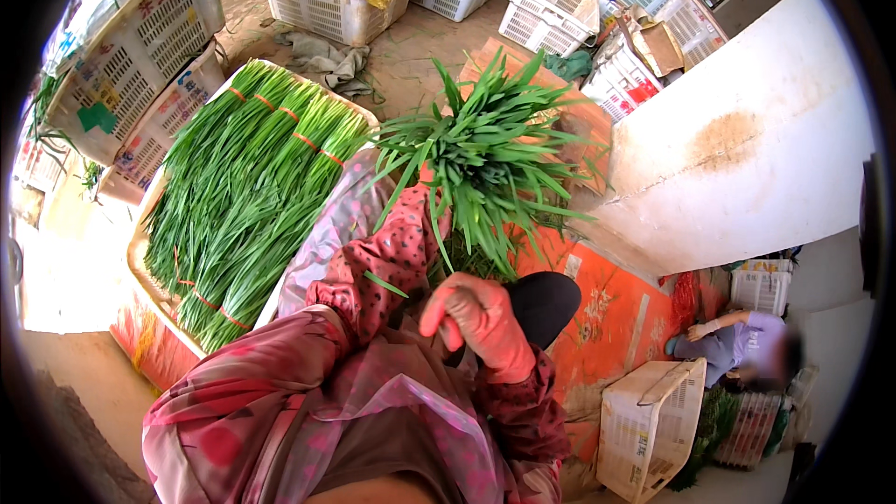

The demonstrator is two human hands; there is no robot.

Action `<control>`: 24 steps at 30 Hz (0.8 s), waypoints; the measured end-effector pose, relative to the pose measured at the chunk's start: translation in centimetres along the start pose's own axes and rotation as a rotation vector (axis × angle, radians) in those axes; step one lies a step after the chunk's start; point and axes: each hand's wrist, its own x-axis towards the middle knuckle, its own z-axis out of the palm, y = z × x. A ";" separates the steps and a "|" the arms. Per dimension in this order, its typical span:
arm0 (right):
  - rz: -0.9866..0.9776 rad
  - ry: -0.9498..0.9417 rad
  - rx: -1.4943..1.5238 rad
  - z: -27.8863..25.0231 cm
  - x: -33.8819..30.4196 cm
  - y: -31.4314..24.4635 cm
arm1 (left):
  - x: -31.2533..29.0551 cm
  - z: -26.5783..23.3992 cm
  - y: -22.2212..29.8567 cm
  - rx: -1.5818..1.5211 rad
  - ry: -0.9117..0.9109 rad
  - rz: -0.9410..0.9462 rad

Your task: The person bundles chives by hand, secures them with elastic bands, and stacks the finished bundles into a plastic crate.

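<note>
My left hand [430, 189], in a pinkish-red glove, is closed round a thick bunch of garlic chives [495, 145]. The bunch stands leaf tips up and fans out widely, covering most of that hand. Nearer to me, below the bunch, is my right hand [481, 322] in the same kind of glove. Its fingers are curled in, and I cannot see whether anything small is inside them. To the left, a large crate [140, 247] is heaped with long bundles of chives [252, 196] tied with red bands.
White plastic crates [551, 9] stand at the back, and stacked crates [140, 56] at the left. A white slab-like wall [747, 131] rises on the right. Orange sheeting [607, 317] covers the floor there, beside a tipped crate [649, 425] and another person [747, 341].
</note>
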 end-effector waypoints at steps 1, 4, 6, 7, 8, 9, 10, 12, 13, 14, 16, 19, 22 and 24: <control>-0.032 0.050 -0.019 -0.4 -0.3 0.0 | -0.4 -0.1 0.0 0.002 0.003 -0.001; -0.062 0.193 -0.056 -1.3 -1.0 0.1 | -1.0 -0.1 -0.2 0.011 0.001 -0.007; -0.124 0.320 -0.002 -1.6 -1.1 0.3 | -1.1 -0.1 0.3 0.013 0.008 0.003; -0.149 0.385 0.061 -1.9 -1.3 0.1 | -1.2 -0.1 0.3 0.012 0.009 0.001; -0.199 0.453 0.049 -2.3 -1.4 0.3 | -1.7 -0.3 0.0 0.008 0.008 -0.004; -0.218 0.489 -0.007 -2.5 -1.7 0.0 | -1.7 -0.3 0.0 0.008 0.010 -0.008; -0.240 0.515 -0.063 -2.7 -1.7 -0.4 | -1.8 -0.4 0.1 0.012 0.013 0.002; -0.292 0.605 -0.073 -3.0 -1.7 -0.3 | -2.2 -0.7 0.5 0.017 0.019 0.016; -0.334 0.686 -0.110 -3.2 -1.6 -0.2 | -2.2 -0.7 0.3 0.020 0.018 0.012; -0.377 0.765 -0.147 -3.4 -1.5 -0.2 | -2.1 -0.6 0.1 0.024 0.015 0.005; -0.385 0.793 -0.167 -3.9 -1.0 -0.2 | -2.3 -0.9 0.3 0.028 0.019 0.014; -0.366 0.673 -0.257 -3.1 0.9 1.4 | -2.5 -0.9 0.1 0.032 0.016 0.008; -0.195 0.025 -0.621 -1.0 0.4 7.4 | -1.8 -0.3 -0.3 0.026 0.006 -0.018; -0.016 0.026 -0.264 -3.4 -0.6 8.0 | -1.8 -0.6 -0.2 0.019 0.023 -0.016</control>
